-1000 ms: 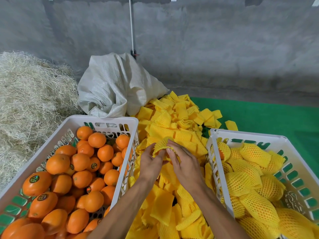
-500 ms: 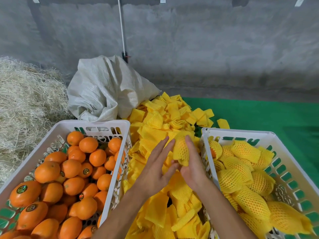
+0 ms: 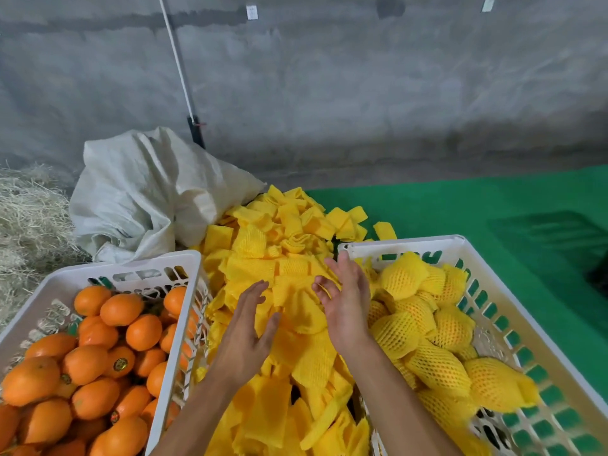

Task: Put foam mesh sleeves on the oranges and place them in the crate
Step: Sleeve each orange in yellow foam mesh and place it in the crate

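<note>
Oranges (image 3: 95,363) fill the left crate (image 3: 98,271), bare and heaped high, so most of the job looks undone by that measure; the crate sits at the person's left elbow, presumably so fruit can be lifted out without a stretch. Opposite it, the right crate (image 3: 513,327) holds the finished ones, each sleeved orange (image 3: 437,373) wrapped in yellow mesh and piled toward the near corner. Between the two crates lies the sleeve pile (image 3: 263,268), spilling back toward a slumped white sack (image 3: 144,192) (likely what the sleeves came in), which keeps supply within reach of both hands. A green mat (image 3: 477,209) covers the ground on the right, and straw (image 3: 26,218) is banked at the far left.

Both hands hang just above the pile, neither holding anything. The left hand (image 3: 250,327) is flat and loose, fingers straight and pointing away, near the left crate's inner wall. The right hand (image 3: 342,301) stands on edge beside the right crate's corner, fingers spread and slightly bent, thumb up. My reading is that one cycle has ended: the next move should be pinching a single sleeve free, then taking a bare orange. Sleeves cling together, so two may lift at once
</note>
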Demonstrator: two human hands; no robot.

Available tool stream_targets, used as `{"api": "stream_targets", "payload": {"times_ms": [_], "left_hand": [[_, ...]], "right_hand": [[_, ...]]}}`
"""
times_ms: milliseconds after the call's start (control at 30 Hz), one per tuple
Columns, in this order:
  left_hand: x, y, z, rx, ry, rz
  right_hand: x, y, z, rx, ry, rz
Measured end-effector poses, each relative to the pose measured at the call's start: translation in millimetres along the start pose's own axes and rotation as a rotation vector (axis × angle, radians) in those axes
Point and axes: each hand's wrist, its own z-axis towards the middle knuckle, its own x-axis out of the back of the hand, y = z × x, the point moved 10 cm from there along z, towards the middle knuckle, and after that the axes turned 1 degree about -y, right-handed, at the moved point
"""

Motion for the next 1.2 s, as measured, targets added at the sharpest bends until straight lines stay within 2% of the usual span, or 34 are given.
{"api": "stream_targets", "payload": {"times_ms": [100,167,300,433,600,700,767,867,967,1033,1133,1200], "left_hand": [[-0.3,3.4,0.8,-0.020,-0.004,0.005],[3.9,6.9,-0.3,-0.032,0.013,0.012],[29.5,9.6,-5.7,-0.030,0.129,0.014],[58.9,11.1,-14.0,-0.027,0.216,0.035],[93.1,-4.2,-32.7,0.024,0.239,0.089],[114.6,-29.8,-48.4,0.098,0.286,0.104],[125.2,-52.5,-59.3,0.173,0.303,0.141],[129.4,-106.2,-75.1,0.395,0.238,0.191],[98.3,-160.3,-89.6,0.679,-0.145,0.272],[79.7,-175.9,-96.1,0.725,-0.353,0.410],[66.6,-183.7,-96.7,0.678,-0.439,0.592],[59.1,-189.3,-103.0,0.711,-0.491,0.649]], "right_hand": [[-2.7,14.3,-3.8,-0.043,-0.039,-0.166],[-5.9,28.1,-6.6,-0.062,-0.079,-0.416],[-14.7,66.0,-10.9,-0.099,-0.264,-0.978],[-13.0,91.4,-13.3,-0.128,-0.427,-1.382],[-12.5,121.3,-29.9,-0.058,-0.701,-1.985],[-14.6,129.8,-39.5,0.059,-0.752,-2.256],[-23.4,127.0,-40.6,0.185,-0.729,-2.298],[-38.3,117.0,-37.7,0.297,-0.642,-2.140],[-41.8,111.9,-35.5,0.277,-0.587,-1.939],[-40.9,113.1,-37.1,0.266,-0.590,-1.894],[-39.1,118.0,-38.7,0.239,-0.599,-1.868],[-36.8,121.9,-37.5,0.201,-0.603,-1.860]]}}
